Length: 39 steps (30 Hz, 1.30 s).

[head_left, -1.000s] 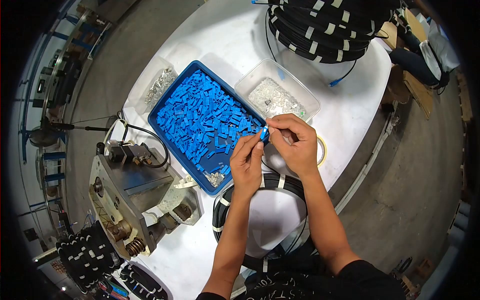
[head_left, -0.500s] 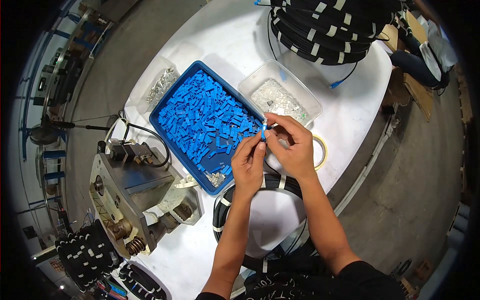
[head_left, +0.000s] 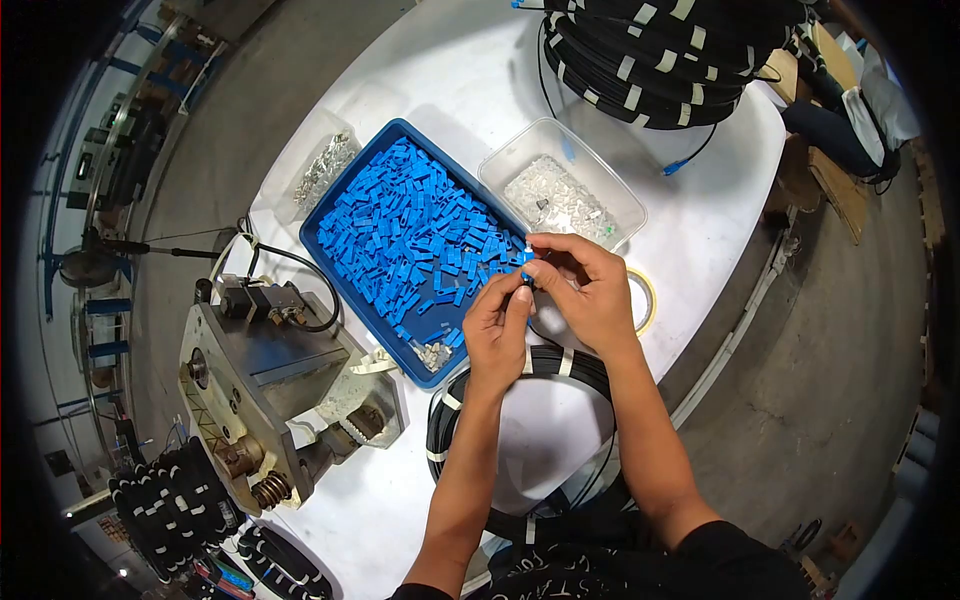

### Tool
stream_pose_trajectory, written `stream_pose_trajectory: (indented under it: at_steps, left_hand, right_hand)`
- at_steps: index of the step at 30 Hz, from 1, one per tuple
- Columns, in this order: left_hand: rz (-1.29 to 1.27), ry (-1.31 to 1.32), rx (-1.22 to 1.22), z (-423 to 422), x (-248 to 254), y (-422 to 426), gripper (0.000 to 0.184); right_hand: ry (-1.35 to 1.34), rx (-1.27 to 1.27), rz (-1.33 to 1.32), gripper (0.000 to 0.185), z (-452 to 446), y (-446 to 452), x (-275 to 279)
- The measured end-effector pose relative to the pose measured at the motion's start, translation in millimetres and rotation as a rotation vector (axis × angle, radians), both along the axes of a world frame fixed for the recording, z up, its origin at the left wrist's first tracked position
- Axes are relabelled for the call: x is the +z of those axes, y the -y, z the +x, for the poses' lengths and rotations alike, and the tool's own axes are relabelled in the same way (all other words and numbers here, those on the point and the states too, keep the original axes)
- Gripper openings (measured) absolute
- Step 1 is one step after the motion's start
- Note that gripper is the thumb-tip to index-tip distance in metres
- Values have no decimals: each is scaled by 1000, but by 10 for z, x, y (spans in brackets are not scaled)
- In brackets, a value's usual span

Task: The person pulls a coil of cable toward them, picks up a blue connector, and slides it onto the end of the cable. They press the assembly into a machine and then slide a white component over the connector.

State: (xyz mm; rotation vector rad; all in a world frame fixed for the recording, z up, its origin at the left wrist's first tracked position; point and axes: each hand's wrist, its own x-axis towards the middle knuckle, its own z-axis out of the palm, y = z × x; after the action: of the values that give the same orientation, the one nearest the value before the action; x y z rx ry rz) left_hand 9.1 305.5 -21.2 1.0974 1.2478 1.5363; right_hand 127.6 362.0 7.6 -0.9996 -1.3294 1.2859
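Observation:
A small blue-and-white cable connector (head_left: pixel 528 252) is held between my two hands, over the right rim of the blue tray (head_left: pixel 322 272). My left hand (head_left: pixel 496 328) is closed around its lower end, where a black cable shows. With thumb and index finger, my right hand (head_left: pixel 592 295) pinches its upper part; the fingers partly hide it. Several loose blue connector housings (head_left: pixel 400 225) fill the tray. Below my hands lies a coil of black cable (head_left: pixel 440 425) with white tape bands.
A clear plastic box (head_left: pixel 625 190) of small white parts stands beyond my right hand. Another clear container (head_left: pixel 325 170) holds metallic pieces. A metal press-like machine (head_left: pixel 270 370) is at left, a tape roll (head_left: pixel 650 303) at right. Stacked black cable coils (head_left: pixel 650 60) stand at the back.
My right fingers have shifted slightly down over the connector, covering more of its blue part. My left hand keeps almost the same place.

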Motion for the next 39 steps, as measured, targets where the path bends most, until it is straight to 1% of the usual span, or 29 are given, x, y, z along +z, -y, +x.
stream_pose_trajectory:
  at_steps: [14, 16, 28, 31, 34, 36, 37, 39]
  left_hand:
    - [-11, -22, 11, -3, 32, 5, 20]
    - [5, 9, 5, -1, 16, 5, 21]
    - [-6, 8, 69, -11, 5, 26, 18]
    - [23, 18, 65, -15, -34, 30, 18]
    - [32, 91, 73, 1, -65, 61, 18]
    - [49, 126, 81, 3, -71, 88, 18]
    - [50, 152, 99, 5, -69, 103, 18]
    - [61, 178, 123, -6, -71, 123, 18]
  right_hand:
    - [20, 20, -13, 22, 13, -6, 28]
    - [14, 22, -20, 22, 10, -7, 25]
    - [86, 20, 113, 21, -34, 3, 16]
    - [81, 17, 90, 19, -57, 23, -22]
    - [76, 38, 62, 22, -58, 64, -4]
    - [-8, 58, 0, 32, -78, 124, 65]
    - [-10, 63, 9, 32, -81, 166, 60]
    - [-132, 62, -68, 42, -67, 277, 17]
